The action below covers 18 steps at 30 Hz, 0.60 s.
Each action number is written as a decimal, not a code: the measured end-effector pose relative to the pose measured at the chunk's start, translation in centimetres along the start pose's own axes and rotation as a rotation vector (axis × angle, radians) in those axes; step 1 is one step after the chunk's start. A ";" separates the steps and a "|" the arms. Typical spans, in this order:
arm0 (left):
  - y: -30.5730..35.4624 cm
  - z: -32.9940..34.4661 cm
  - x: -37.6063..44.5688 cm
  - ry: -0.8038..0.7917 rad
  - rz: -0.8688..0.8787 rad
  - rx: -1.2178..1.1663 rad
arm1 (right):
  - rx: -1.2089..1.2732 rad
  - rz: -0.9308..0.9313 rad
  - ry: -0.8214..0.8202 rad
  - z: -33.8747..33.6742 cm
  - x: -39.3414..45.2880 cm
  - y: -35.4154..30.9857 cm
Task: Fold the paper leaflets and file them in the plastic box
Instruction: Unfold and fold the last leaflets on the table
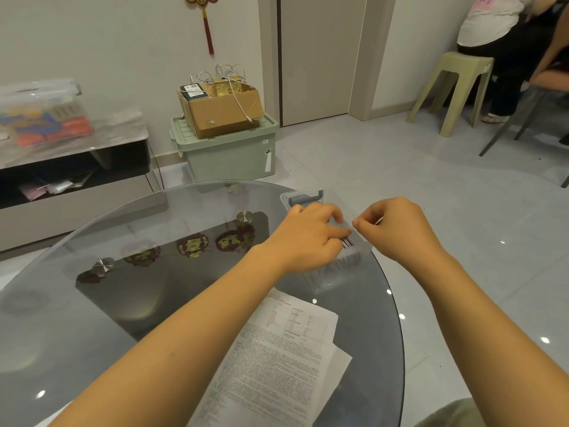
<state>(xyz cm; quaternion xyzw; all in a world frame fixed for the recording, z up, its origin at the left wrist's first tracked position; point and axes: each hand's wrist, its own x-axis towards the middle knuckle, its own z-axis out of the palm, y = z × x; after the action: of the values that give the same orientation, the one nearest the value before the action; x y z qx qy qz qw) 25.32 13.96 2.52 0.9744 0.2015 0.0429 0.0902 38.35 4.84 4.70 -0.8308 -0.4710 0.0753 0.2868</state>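
Near the tabletop's [129, 303] far right edge, left hand [308, 238] presses filed leaflets [348, 241] inside the plastic box [338, 272], right hand [400, 229] apparently pinching something thin; next, fold the flat leaflets [277, 359].

Home living room: round glass table [92, 303], low TV cabinet [77, 192], red wall ornament [204, 13], plastic stool [455, 87].

glass table [129, 303] | green bin [229, 155] under cardboard box [223, 110] | stool [455, 87]
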 end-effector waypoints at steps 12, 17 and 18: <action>0.1 -0.5 0.3 -0.104 0.056 0.048 | 0.120 0.024 -0.031 0.7 0.5 0.6; 0.3 -0.1 -0.7 0.060 0.010 -0.143 | 0.099 -0.019 -0.073 0.6 0.3 0.7; 0.4 -0.1 -1.1 0.104 -0.015 -0.139 | 0.085 -0.030 -0.095 0.5 0.2 0.7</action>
<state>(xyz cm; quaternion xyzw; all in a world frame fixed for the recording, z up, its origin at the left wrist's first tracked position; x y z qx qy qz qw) 24.45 13.17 2.64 0.9607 0.2095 0.1067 0.1475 38.85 4.94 3.94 -0.8063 -0.4928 0.1301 0.3002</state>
